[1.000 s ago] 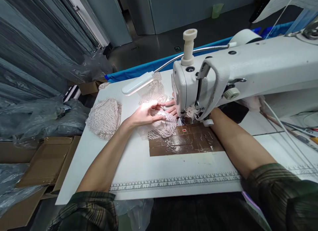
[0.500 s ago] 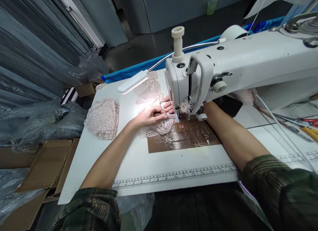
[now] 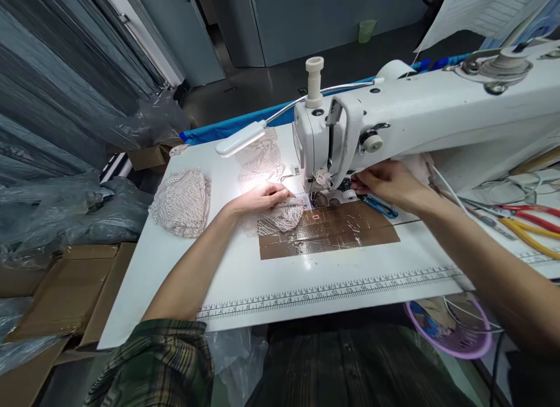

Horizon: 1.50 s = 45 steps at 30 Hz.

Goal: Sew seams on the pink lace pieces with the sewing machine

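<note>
On the worktop (image 3: pixel 245 279), a sewing machine (image 3: pixel 406 116) hides the part behind; just left of its head, the lace piece (image 3: pixel 282 217) lies under the left hand (image 3: pixel 261 197), loosely curled; the right hand (image 3: pixel 385 181), bent, is near blue snips (image 3: pixel 380 207); both grips I cannot tell.

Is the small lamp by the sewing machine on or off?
On: under the lamp, a bright patch of light falls across the lace and white table, just beyond the left hand.
</note>
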Each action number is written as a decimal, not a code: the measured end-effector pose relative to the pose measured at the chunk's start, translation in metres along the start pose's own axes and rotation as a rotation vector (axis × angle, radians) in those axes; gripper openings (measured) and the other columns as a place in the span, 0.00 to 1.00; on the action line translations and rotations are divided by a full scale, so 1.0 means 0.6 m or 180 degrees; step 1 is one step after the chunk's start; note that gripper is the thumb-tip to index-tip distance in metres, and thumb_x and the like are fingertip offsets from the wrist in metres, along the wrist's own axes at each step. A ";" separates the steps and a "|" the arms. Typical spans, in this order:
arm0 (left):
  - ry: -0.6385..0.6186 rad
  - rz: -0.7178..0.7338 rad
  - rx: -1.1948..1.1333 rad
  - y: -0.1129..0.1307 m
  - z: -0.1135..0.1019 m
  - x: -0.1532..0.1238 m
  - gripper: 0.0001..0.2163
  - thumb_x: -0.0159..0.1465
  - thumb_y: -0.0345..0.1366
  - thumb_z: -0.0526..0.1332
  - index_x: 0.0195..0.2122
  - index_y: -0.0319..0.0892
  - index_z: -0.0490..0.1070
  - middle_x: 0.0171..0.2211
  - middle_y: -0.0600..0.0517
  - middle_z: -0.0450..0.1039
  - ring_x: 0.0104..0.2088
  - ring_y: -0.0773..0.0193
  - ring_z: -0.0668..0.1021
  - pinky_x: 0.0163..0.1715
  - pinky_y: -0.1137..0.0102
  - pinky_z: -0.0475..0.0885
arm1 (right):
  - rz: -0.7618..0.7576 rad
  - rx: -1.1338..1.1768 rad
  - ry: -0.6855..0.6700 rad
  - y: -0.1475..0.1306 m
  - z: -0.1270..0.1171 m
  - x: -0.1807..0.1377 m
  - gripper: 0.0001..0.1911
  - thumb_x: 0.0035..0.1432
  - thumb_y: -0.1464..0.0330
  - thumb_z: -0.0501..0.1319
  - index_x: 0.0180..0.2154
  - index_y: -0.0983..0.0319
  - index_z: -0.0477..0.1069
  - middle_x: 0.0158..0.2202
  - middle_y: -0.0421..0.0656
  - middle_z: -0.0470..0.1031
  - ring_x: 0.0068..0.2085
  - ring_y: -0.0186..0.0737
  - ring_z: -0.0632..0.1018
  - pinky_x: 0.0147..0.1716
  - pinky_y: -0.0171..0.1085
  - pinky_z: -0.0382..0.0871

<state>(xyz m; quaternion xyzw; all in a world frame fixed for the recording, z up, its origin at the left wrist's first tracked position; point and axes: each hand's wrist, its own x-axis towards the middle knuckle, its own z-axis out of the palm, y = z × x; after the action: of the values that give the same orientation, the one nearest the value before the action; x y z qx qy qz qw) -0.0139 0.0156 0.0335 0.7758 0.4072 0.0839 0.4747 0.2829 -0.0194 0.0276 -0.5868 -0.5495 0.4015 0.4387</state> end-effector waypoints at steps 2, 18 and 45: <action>-0.0029 0.0045 -0.0001 0.000 -0.009 -0.004 0.21 0.69 0.51 0.51 0.47 0.40 0.72 0.31 0.51 0.71 0.27 0.69 0.71 0.26 0.74 0.65 | 0.0214 -0.0202 -0.0116 0.015 -0.043 -0.028 0.08 0.61 0.75 0.59 0.40 0.67 0.76 0.36 0.50 0.79 0.36 0.40 0.79 0.39 0.41 0.74; 0.0307 0.0175 -0.0791 -0.043 0.020 0.019 0.27 0.58 0.37 0.69 0.56 0.43 0.62 0.40 0.48 0.78 0.33 0.67 0.78 0.30 0.71 0.74 | -0.1572 -0.3300 0.0147 0.090 -0.029 -0.100 0.22 0.66 0.64 0.47 0.46 0.69 0.75 0.39 0.57 0.73 0.42 0.56 0.72 0.36 0.48 0.68; 0.0264 0.0218 -0.1489 -0.024 0.049 0.037 0.25 0.54 0.33 0.70 0.52 0.36 0.68 0.30 0.51 0.78 0.30 0.69 0.78 0.32 0.73 0.71 | -0.0910 -0.3074 -0.0649 0.001 0.122 -0.076 0.22 0.70 0.60 0.40 0.38 0.62 0.68 0.29 0.48 0.75 0.26 0.43 0.73 0.25 0.37 0.52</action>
<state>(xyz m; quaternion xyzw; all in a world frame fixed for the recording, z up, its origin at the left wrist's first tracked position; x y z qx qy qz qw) 0.0079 0.0144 0.0006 0.6539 0.3693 0.2239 0.6212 0.2097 -0.0597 0.0049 -0.5994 -0.7871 0.0930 0.1123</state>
